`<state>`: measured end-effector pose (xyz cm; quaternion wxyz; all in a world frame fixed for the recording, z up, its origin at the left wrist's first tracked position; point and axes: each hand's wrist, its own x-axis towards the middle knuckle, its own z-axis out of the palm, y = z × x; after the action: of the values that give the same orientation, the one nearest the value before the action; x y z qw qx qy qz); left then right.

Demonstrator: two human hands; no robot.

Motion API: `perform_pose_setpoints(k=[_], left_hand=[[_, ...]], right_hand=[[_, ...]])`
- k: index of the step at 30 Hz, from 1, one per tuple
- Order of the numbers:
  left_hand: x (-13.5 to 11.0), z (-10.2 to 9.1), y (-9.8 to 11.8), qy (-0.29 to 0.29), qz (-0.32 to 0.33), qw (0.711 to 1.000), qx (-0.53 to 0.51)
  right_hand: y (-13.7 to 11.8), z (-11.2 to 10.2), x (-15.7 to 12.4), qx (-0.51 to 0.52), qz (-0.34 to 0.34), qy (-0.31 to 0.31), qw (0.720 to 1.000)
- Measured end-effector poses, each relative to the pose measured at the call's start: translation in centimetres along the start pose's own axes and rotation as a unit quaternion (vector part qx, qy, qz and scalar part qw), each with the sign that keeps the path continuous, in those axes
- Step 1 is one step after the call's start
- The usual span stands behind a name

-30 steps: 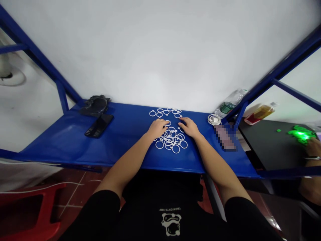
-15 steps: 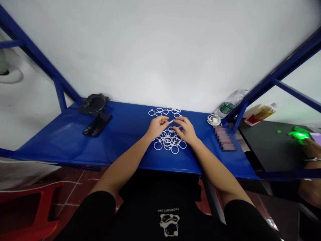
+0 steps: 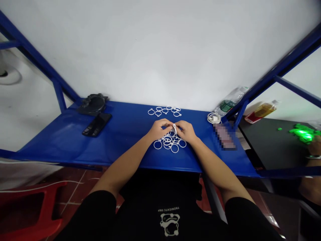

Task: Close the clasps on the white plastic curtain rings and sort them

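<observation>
My left hand (image 3: 160, 129) and my right hand (image 3: 186, 130) meet over a blue table, fingers closed around one white plastic ring (image 3: 175, 130). The ring is held up nearly edge-on, with a small tab at its top between my fingertips. Just below and under my hands lies a pile of similar white rings (image 3: 175, 148), several of them overlapping. Beyond my fingers is a looser group of white rings (image 3: 165, 111), each with a small tab. Part of the near pile is hidden by my hands.
On the blue table (image 3: 130, 134) lie a black phone (image 3: 97, 125) and a dark object (image 3: 93, 103) at left. A coiled white cable (image 3: 214, 118), a clear bottle (image 3: 229, 103) and a blurred-out item (image 3: 224, 136) are at right. Another person's hand (image 3: 314, 145) is near green glowing pieces (image 3: 303, 133).
My hands have come together and slightly nearer to me. The white piece between them, earlier a slanted sliver, now stands as an upright ring gripped by both hands.
</observation>
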<state>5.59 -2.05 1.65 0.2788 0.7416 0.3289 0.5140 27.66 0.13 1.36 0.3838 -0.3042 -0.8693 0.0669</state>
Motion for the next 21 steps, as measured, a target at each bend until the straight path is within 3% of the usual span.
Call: perform_pose_setpoints(k=[6,12,21], left_hand=[[-0.3,0.2,0.1,-0.002,0.008,0.994,0.111],[-0.3,0.2,0.3,0.016,0.003,0.99,0.141],[0.0,-0.2,0.5,-0.011,-0.007,0.99,0.141]], right_hand=[[-0.1,-0.4,0.1,-0.015,0.038,-0.057,0.998],[-1.0,-0.8,0.4,0.021,0.035,-0.023,0.999],[-1.2,-1.0,0.4,0.032,0.034,-0.005,0.999]])
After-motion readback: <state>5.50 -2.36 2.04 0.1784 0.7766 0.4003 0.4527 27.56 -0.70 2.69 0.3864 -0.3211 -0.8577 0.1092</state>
